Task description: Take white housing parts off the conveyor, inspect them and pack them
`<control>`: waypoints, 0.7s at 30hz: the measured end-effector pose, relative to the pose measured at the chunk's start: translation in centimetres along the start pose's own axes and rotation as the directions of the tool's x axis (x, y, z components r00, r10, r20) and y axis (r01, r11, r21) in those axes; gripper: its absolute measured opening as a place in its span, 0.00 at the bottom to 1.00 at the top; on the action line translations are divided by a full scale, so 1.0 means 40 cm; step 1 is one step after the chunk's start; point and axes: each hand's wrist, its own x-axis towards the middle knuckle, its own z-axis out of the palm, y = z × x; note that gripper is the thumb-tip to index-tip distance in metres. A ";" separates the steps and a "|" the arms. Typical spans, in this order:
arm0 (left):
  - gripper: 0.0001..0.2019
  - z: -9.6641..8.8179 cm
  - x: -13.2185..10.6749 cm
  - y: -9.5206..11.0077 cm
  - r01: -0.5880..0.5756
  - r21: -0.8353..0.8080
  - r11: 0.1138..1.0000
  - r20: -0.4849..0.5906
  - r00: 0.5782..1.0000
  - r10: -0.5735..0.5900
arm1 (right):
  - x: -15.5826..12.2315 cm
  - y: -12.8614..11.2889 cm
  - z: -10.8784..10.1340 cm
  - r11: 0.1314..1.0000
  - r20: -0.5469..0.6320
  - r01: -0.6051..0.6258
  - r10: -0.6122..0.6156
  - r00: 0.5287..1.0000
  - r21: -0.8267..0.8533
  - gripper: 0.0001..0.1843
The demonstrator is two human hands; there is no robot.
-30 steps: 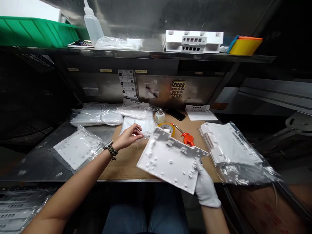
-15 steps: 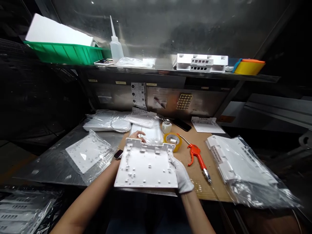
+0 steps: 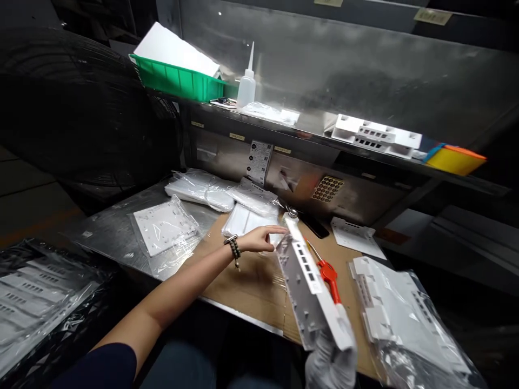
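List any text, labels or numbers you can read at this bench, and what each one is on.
Nothing can be read.
The hanging printed sheet: code squares and fine print, too small.
The yellow shelf-edge labels: blurred.
The labels on the top rail: blurred.
The brown dot sheet: no words visible.
The white panel in the right hand: no print visible.

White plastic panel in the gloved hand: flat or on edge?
Tipped on edge: white plastic panel shows its slotted rim, gloved right hand holding it underneath.
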 end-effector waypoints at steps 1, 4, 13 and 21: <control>0.36 0.013 0.003 0.006 -0.003 0.006 1.000 -0.034 0.999 0.003 | -0.015 0.017 0.023 0.999 -0.026 0.023 -0.022 0.999 0.029 0.48; 0.34 0.044 -0.002 0.030 -0.001 0.075 0.997 -0.168 0.986 0.014 | -0.048 0.059 0.075 0.991 -0.011 0.035 -0.034 0.999 0.131 0.48; 0.28 0.101 -0.055 0.143 -0.052 0.452 0.890 -0.210 0.964 0.164 | -0.063 0.017 0.057 0.949 -0.245 -0.171 0.105 0.964 -0.266 0.45; 0.50 0.215 -0.113 0.236 -0.088 0.495 0.864 0.063 0.996 0.065 | 0.017 -0.031 -0.025 0.975 -0.158 -0.102 0.072 0.985 -0.196 0.41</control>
